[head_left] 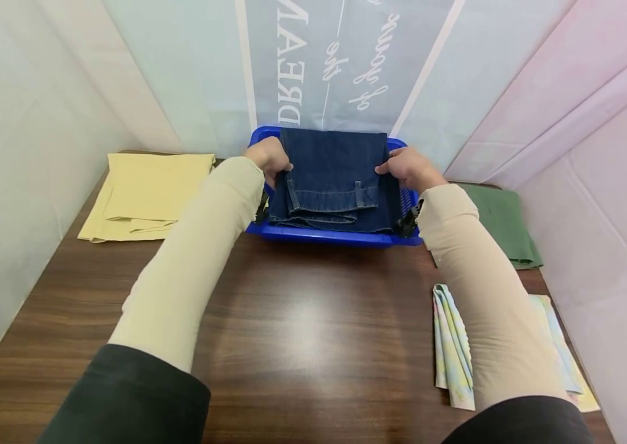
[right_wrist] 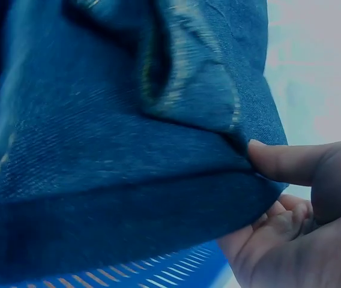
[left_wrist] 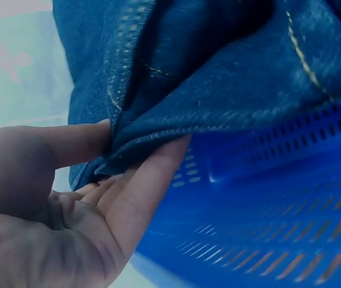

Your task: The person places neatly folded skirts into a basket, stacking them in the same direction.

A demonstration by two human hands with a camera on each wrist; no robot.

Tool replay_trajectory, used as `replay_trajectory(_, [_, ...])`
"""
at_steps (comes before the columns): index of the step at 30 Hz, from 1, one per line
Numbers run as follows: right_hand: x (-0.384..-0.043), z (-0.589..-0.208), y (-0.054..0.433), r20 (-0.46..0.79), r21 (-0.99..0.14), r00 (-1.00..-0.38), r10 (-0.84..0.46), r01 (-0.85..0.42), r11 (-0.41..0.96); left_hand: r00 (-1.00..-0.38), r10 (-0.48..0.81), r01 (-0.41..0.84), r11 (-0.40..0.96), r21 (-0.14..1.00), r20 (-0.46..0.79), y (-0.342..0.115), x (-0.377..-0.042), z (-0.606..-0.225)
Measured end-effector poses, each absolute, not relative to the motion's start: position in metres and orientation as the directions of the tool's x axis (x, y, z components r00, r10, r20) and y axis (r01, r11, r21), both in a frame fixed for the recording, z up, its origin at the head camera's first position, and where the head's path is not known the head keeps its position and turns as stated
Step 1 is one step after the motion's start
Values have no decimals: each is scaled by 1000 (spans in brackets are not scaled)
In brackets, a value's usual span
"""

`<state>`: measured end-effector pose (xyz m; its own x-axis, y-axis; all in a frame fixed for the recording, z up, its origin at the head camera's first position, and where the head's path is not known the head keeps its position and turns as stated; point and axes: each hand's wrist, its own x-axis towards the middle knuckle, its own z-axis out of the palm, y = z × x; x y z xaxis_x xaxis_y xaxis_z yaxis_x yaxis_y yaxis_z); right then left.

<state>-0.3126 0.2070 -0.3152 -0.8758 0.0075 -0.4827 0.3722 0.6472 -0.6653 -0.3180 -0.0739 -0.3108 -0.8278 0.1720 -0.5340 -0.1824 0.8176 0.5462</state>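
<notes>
Folded dark blue jeans (head_left: 332, 163) lie in the blue plastic basket (head_left: 336, 237), waistband towards me. On their left edge my left hand (head_left: 271, 158) pinches the denim; the left wrist view shows the thumb on top of the jeans (left_wrist: 218, 90) and the fingers beneath, above the slotted basket wall (left_wrist: 266, 234). My right hand (head_left: 410, 168) grips the opposite edge. In the right wrist view its thumb presses the top of the fold and the other fingers of this hand (right_wrist: 302, 204) curl under it. The fingers below the cloth are partly hidden.
Folded yellow cloth (head_left: 152, 191) lies left of the basket. Folded green cloth (head_left: 497, 222) is to the right, partly behind my right arm. Nearer me on the right are pastel patterned cloths (head_left: 449, 345). Curtains surround the brown wooden table (head_left: 302, 345).
</notes>
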Motion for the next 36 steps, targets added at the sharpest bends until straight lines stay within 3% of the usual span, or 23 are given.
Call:
replay_trajectory(5, [-313, -327, 205, -530, -637, -848, 0, 399, 659, -793, 192, -95, 898, 430, -578, -73, -321, -323])
replay_trajectory(10, [-314, -337, 206, -568, -610, -823, -20, 404, 681, -692, 234, -113, 900, 422, -683, -72, -319, -329])
replay_trajectory(15, [-313, -340, 211, -669, -593, -739, -81, 466, 657, -624, 249, -107, 912, 397, -740, -73, -319, -326])
replay_trajectory(18, [-312, -338, 211, -716, -581, -688, -122, 490, 650, -632, 250, -88, 917, 388, -734, -74, -321, -324])
replay_trajectory(21, [-311, -336, 210, -722, -578, -678, -140, 479, 660, -647, 246, -71, 923, 378, -722, -75, -322, -320])
replay_trajectory(31, [-300, -309, 212, -637, -577, -753, -166, 324, 750, -717, 254, -83, 893, 442, -649, -74, -313, -297])
replay_trajectory(36, [-292, -290, 218, -618, -589, -752, -231, 247, 770, -746, 293, -51, 870, 490, -598, -81, -304, -280])
